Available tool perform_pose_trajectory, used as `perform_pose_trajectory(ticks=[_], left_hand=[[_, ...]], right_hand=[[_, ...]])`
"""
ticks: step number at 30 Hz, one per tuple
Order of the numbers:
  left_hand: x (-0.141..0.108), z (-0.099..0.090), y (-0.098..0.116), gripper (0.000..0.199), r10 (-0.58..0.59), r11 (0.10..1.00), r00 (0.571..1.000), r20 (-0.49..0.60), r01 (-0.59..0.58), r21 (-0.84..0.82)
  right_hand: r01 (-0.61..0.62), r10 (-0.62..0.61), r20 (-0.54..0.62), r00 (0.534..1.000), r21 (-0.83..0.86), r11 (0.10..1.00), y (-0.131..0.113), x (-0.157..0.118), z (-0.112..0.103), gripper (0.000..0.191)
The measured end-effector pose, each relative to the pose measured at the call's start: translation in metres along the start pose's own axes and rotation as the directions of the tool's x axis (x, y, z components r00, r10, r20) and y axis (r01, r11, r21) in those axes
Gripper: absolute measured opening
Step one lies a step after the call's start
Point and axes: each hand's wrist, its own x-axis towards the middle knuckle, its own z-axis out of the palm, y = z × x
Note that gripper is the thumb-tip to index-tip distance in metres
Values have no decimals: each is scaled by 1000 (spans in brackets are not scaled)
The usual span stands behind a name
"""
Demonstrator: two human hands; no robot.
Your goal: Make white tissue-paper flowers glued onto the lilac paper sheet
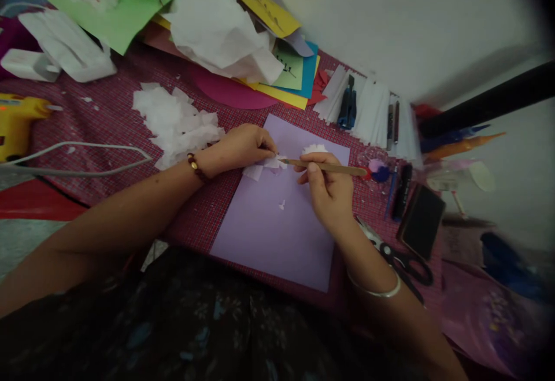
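A sheet of purple paper (pixel 273 225) lies at a slant in front of me. Over its upper left part, my left hand (pixel 249 147) has thumb and fingers pinched at a small piece of white tissue paper (pixel 274 162). My right hand (pixel 327 187) grips a thin wooden stick (pixel 333 168) like a pen, its pointed end to the left, at that tissue piece. A ruffled white paper cluster (pixel 314 148) sits on the sheet just beyond my right fingers, partly hidden by them. One tiny white scrap (pixel 281 204) rests lower on the purple paper.
Left of the sheet is a pile of white tissue pieces (pixel 173 124); farther left are a yellow glue gun (pixel 21 118) and a looping white cable (pixel 108 145). Scissors (pixel 401 259) lie by my right forearm. Glue sticks (pixel 370 109), a blue cutter (pixel 347 103) and coloured papers (pixel 125 14) lie at the back.
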Motion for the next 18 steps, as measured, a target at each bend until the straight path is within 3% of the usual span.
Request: perform_pose_trajectory(ticks=[13, 18], left_hand=[[0, 5, 0, 25, -57, 998, 998, -32, 57, 9], [0, 5, -1, 28, -3, 1000, 998, -56, 4, 12]], right_hand=[[31, 20, 199, 980, -248, 968, -1, 25, 7, 24], [65, 41, 276, 960, -365, 929, -9, 37, 6, 23]])
